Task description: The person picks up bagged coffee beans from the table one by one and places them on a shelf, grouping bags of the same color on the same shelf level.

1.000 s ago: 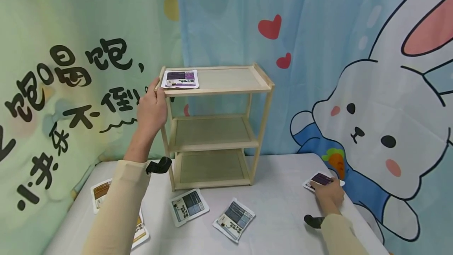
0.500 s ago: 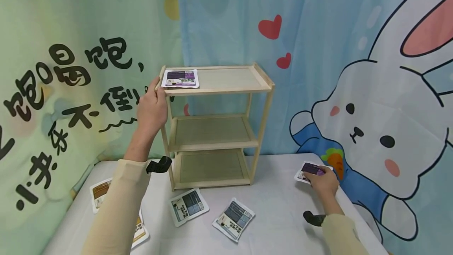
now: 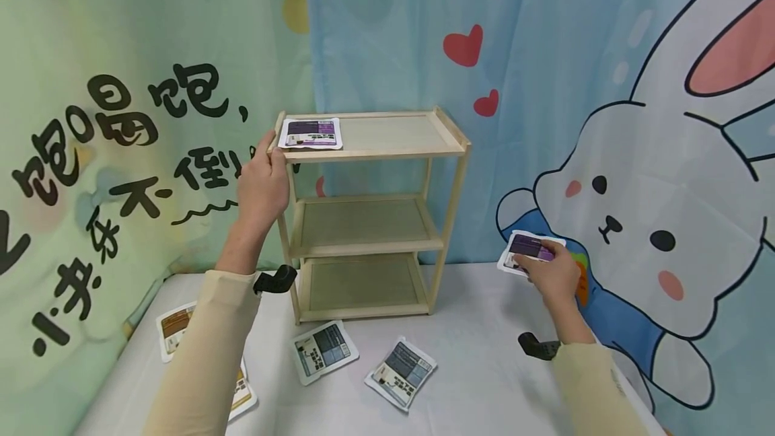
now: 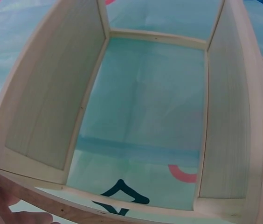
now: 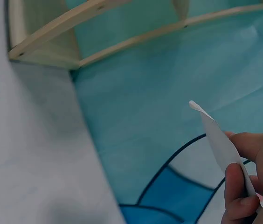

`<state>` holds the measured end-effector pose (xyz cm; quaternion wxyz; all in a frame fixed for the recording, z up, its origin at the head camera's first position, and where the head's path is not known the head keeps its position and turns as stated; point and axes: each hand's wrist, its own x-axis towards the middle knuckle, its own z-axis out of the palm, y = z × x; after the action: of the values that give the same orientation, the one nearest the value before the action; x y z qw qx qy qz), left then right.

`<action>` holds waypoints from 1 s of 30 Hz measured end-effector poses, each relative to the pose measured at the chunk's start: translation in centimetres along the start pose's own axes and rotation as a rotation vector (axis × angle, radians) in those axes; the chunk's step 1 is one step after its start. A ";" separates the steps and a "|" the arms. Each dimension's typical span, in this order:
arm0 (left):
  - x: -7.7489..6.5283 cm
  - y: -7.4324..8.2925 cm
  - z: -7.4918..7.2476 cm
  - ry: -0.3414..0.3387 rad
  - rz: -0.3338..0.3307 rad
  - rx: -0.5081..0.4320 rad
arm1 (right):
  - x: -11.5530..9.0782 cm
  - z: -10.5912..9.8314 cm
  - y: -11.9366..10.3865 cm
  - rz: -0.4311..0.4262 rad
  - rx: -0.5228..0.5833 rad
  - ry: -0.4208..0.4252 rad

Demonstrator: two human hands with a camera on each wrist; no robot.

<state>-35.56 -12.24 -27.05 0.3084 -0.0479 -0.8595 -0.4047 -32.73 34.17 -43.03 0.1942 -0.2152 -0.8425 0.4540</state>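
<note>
A three-tier wooden shelf rack (image 3: 399, 136) stands at the middle back of the table. My left hand (image 3: 263, 187) grips its left upright just under the top tier; in the left wrist view the fingers (image 4: 31, 218) show at the rail. On that tier's left end lies a flat packet with a purple label (image 3: 311, 134). Off to the right, my right hand (image 3: 557, 274) pinches a second purple-labelled packet (image 3: 525, 247) between thumb and fingers, raised above the table. Seen edge-on in the right wrist view, this held packet (image 5: 222, 147) looks thin and white.
Two grey-blue-labelled packets (image 3: 325, 352) lie on the white tablecloth (image 3: 478, 369) before the rack. Packets with brown (image 3: 175, 328) and yellow (image 3: 242, 395) labels lie at left, partly behind my left sleeve. A printed curtain (image 3: 387, 32) hangs close behind.
My right hand has drawn the purple-labelled packet left along the table and then lifted it off the surface. The left hand keeps its hold on the rack.
</note>
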 end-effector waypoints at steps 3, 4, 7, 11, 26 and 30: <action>0.1 0.1 0.1 -0.006 0.001 -0.006 | -0.1 -0.7 -1.6 -0.032 0.010 -0.009; 0.1 0.2 0.2 -0.006 0.002 -0.007 | -0.1 -0.9 -2.1 -0.041 0.012 -0.012; 0.1 0.1 0.3 -0.004 0.001 -0.008 | -0.2 -1.4 -3.6 -0.062 0.022 -0.021; 0.1 0.0 0.2 0.006 -0.002 -0.007 | -0.1 -1.9 -5.3 -0.078 0.048 -0.020; 0.0 0.0 0.3 0.007 0.000 -0.020 | 0.4 -3.8 -11.2 -0.145 0.118 -0.023; -0.1 0.1 0.2 0.010 0.008 -0.022 | 0.4 -4.2 -12.7 -0.153 0.128 -0.021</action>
<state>-35.52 -12.05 -27.13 0.3137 -0.0529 -0.8532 -0.4133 -33.26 30.99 -30.08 0.2327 -0.1326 -0.8278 0.4930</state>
